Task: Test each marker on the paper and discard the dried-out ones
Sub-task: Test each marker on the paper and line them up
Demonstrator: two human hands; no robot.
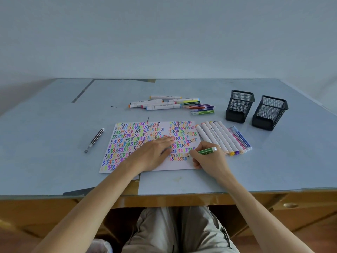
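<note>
Your right hand [206, 159] gripped a green striped marker [207, 151], fingers curled round its barrel, the tip down on the paper [179, 166] at the end of the lowest row of squiggles — the white cap end pointed up and to the right. Your left hand [155, 152] lay flat on the sheet, fingers straight and together, pressing it to the grey table [54, 143]. The paper was nearly filled with rows of coloured zigzag marks. Just beside its right edge lay a row of white markers and slim pens [224, 136], side by side. A loose pile of markers [171, 105] sat farther back, and one dark striped pen [94, 140] lay alone to the left. Two black mesh holders [256, 110] stood at the right — contents not visible.
</note>
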